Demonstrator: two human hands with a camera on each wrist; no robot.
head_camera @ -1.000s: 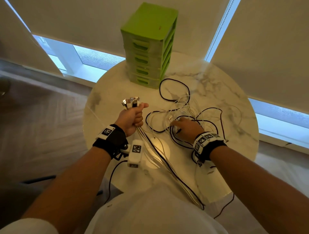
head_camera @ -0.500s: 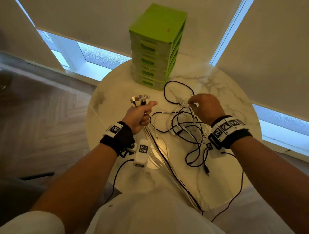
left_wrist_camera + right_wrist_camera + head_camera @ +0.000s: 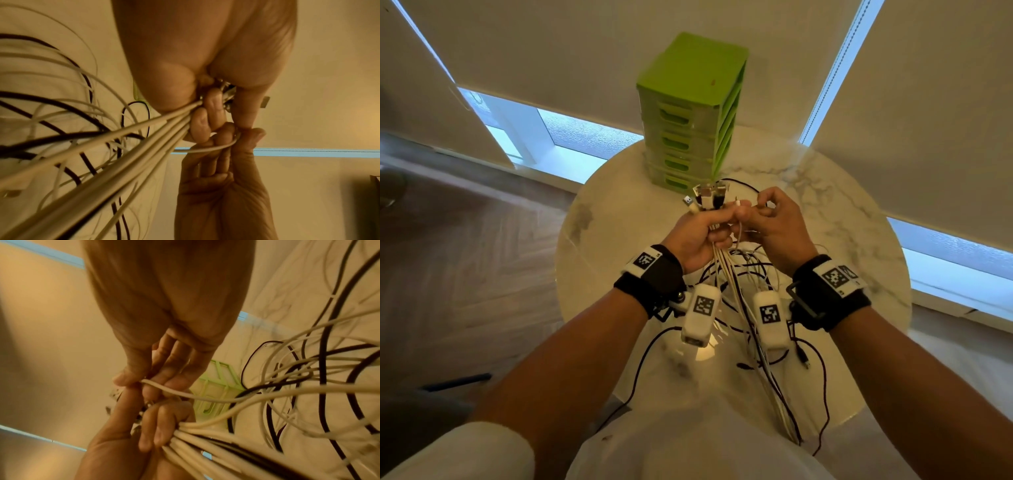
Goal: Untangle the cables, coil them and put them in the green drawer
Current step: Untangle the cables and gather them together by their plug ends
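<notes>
White cable (image 3: 185, 394) pinched by right hand (image 3: 777, 222); left hand (image 3: 695, 236) grips bundle (image 3: 710, 200).

Far edge: green drawer unit (image 3: 690, 113) stands upright, its drawer fronts facing the hands, just behind the raised plugs (image 3: 710, 196) | centre and near half of table (image 3: 859, 219): loose cable tangle (image 3: 753, 274) blocks the surface | left and right marble margins bare, room for a hand to pass.

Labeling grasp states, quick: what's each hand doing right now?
Left hand: closed, gripping the cable bundle near its plugs.
Right hand: closed, pinching one white cable between thumb and fingers.
</notes>
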